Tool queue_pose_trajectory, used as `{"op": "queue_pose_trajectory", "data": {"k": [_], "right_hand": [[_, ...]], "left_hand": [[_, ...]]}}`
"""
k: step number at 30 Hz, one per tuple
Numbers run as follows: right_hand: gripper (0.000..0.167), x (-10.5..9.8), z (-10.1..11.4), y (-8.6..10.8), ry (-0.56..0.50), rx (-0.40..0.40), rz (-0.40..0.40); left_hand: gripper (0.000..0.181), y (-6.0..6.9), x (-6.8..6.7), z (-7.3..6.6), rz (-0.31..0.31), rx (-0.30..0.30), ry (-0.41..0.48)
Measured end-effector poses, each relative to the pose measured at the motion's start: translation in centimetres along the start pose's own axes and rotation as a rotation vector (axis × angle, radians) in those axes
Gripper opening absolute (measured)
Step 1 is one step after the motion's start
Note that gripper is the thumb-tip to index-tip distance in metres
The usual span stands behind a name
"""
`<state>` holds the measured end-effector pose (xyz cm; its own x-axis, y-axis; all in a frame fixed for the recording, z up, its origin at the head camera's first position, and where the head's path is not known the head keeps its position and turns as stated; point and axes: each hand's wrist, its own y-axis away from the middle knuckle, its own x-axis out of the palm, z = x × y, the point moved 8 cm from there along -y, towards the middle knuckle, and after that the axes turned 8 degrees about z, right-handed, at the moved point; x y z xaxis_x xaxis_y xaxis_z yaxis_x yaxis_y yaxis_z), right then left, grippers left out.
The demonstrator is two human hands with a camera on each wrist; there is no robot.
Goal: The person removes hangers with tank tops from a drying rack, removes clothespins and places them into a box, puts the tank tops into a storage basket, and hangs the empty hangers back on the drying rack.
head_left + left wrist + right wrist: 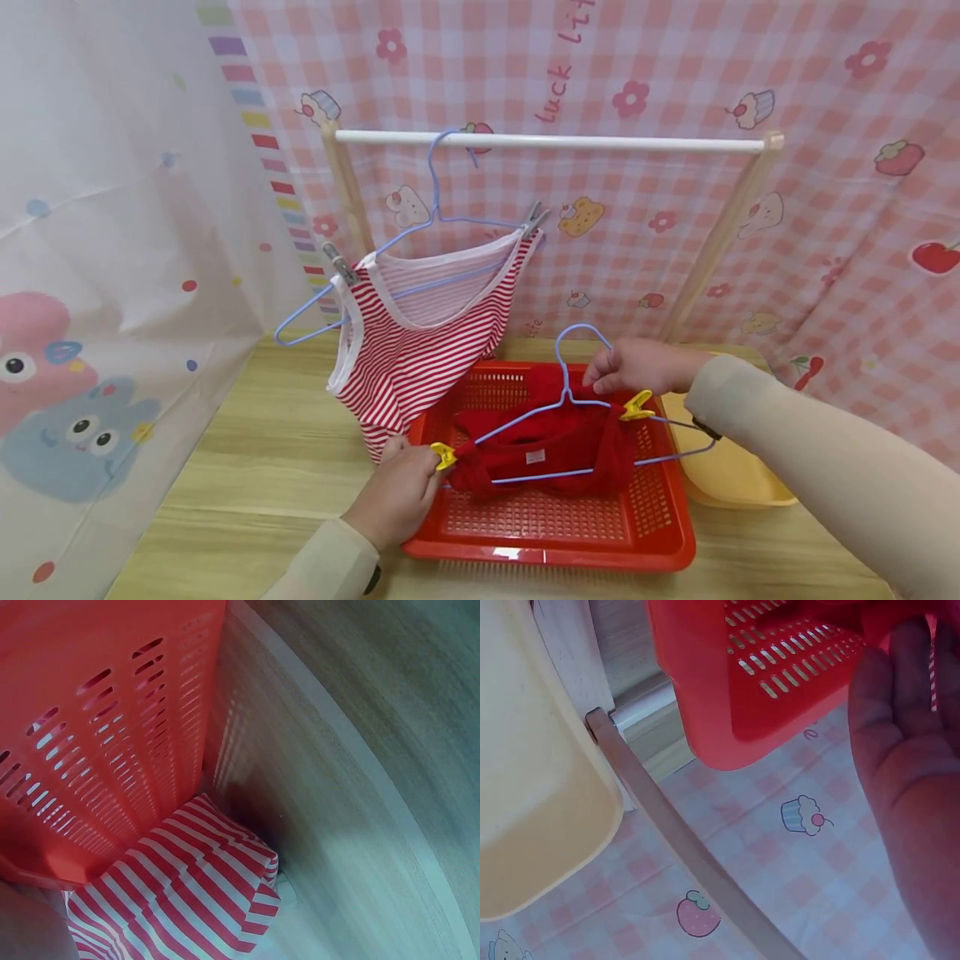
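Observation:
A red tank top (540, 454) with a pale neck label hangs on a blue wire hanger (592, 330), over a red perforated basket (551, 554). Yellow clips (637, 406) fasten its straps at both sides. At the left shoulder, beside the other yellow clip (444, 455), my left hand (397, 493) grips the hanger's end; its fingertips are partly hidden. My right hand (647, 365) pinches the red cloth behind the hanger, close to the hook. In the right wrist view, the fingers (911, 682) reach up to the red fabric.
A red-and-white striped tank top (435, 350) hangs on another blue hanger (432, 179) from the white rail (551, 143), held by grey clips (534, 221). Its hem falls beside the basket. A yellow tub (738, 483) stands at the right, near the rack's wooden post (716, 242).

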<state>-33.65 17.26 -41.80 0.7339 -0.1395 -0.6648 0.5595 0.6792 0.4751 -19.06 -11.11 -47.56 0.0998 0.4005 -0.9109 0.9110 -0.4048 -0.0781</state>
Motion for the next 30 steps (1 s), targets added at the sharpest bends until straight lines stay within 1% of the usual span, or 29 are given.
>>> {"op": "queue_pose_trajectory", "data": {"k": [6, 8, 10, 12, 16, 21, 24, 28, 30], "right_hand": [[0.024, 1.1, -0.6, 0.6, -0.047, 0.032, 0.15], [0.028, 1.4, -0.8, 0.8, -0.056, 0.041, 0.184], [0.03, 1.5, -1.0, 1.0, -0.09, 0.055, 0.204], [0.031, 1.4, -1.1, 1.4, -0.112, 0.066, 0.192], [0.035, 1.0, -1.2, 2.2, -0.192, 0.067, 0.116], [0.041, 0.6, -1.2, 3.4, -0.25, 0.02, 0.035], [0.044, 0.6, -1.1, 4.4, -0.268, 0.017, 0.004], [0.048, 0.6, -1.1, 5.6, -0.291, 0.024, -0.033], [0.049, 0.7, -0.9, 6.1, -0.306, 0.013, -0.049]], "left_hand": [[0.022, 0.0, -0.1, -0.1, -0.011, 0.002, -0.004], [0.023, 0.0, 0.0, -0.2, -0.005, 0.001, 0.002], [0.023, 0.0, 0.0, -0.2, 0.005, -0.004, 0.005], [0.022, 0.0, 0.0, -0.2, 0.016, -0.009, 0.009], [0.021, -0.1, -0.2, -0.3, 0.021, -0.007, 0.005], [0.019, -0.1, -0.5, -0.2, 0.024, -0.027, 0.002], [0.018, 0.0, -0.9, -0.2, 0.005, -0.03, -0.002], [0.015, 0.0, -1.5, -0.2, -0.037, -0.018, -0.012], [0.013, 0.0, -1.7, -0.2, -0.051, -0.021, -0.013]]}}
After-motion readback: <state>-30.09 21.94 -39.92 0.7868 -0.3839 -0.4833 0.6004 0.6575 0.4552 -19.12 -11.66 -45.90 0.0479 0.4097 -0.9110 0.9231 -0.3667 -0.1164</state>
